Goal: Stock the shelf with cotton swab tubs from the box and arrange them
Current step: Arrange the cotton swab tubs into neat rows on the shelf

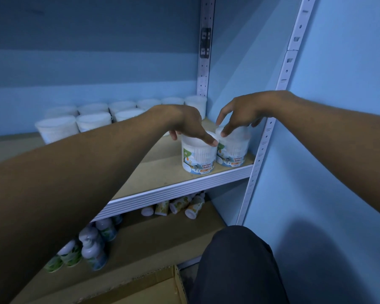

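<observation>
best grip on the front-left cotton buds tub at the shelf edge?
Take the front-left cotton buds tub by its lid rim from above, fingers spanning the round top as the left hand does now. It stands upright, and the right-hand tub sits close against its side, so a side grip there is probably blocked.

Small bottles (92,249) standing on lower board, others (180,206) lying toppled behind, labels blurred, possibly fruit prints, blue wall (342,106)

- Wooden shelf board (162,170) with white ribbed front edge
- Two labelled cotton swab tubs (198,157) touching side by side at front right corner
- Unlabelled-looking white tubs (92,120) in rows along back
</observation>
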{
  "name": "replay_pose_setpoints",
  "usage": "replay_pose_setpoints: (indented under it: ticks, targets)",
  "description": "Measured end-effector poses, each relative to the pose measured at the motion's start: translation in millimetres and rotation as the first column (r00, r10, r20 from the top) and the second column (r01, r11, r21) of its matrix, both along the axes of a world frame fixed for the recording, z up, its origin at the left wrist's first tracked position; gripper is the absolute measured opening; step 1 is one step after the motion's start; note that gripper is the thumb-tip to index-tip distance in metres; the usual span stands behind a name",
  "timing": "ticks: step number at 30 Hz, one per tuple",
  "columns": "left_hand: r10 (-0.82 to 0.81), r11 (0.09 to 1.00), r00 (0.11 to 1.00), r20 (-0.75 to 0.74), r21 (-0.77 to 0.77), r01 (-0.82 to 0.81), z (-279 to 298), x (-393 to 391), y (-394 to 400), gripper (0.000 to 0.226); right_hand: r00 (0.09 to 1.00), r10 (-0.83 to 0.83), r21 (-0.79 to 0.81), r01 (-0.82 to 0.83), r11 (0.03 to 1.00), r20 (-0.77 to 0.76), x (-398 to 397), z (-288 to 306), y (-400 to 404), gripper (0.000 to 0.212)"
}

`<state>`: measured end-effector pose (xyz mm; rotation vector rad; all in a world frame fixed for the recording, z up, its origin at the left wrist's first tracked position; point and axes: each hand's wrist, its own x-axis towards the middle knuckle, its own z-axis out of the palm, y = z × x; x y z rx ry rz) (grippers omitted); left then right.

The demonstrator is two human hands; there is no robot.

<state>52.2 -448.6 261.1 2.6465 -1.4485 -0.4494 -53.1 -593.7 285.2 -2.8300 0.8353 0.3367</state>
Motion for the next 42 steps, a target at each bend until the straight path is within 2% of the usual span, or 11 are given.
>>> replay_pose_setpoints:
  ticks: [3,6,14,18,26,33,42]
  targets:
    - [-0.010,1.000,0.999,0.040,-0.028,0.011,7,7,13,0.090,0.996,0.027,-0.042,-0.023,0.999,0.089,10,5,5,0.044]
    - [0.008,0.999,0.988,0.157,-0.039,-0.002,14,20,29,0.081,0.990,0.056,-0.057,-0.049,0.997,0.127,24,6,12,0.041]
    - [0.092,0.996,0.944,0.316,-0.043,-0.083,19,72,79,0.069,0.965,0.183,-0.145,-0.157,0.977,0.186,72,-1,46,0.047]
    - [0.159,0.987,0.940,0.301,-0.063,-0.147,19,94,97,0.067,0.964,0.210,-0.148,-0.186,0.971,0.165,95,-3,61,0.049]
    - [0.177,0.984,0.947,0.267,-0.080,-0.162,13,122,110,0.067,0.967,0.209,-0.123,-0.192,0.974,0.149,131,-9,78,0.052]
    - [0.151,0.986,0.955,0.253,-0.113,-0.126,-2,147,95,0.073,0.962,0.221,-0.177,-0.191,0.965,0.163,160,-27,76,0.062]
    - [0.121,0.992,0.956,0.266,-0.054,-0.111,-18,182,63,0.081,0.957,0.180,-0.132,-0.153,0.979,0.227,198,-49,58,0.072]
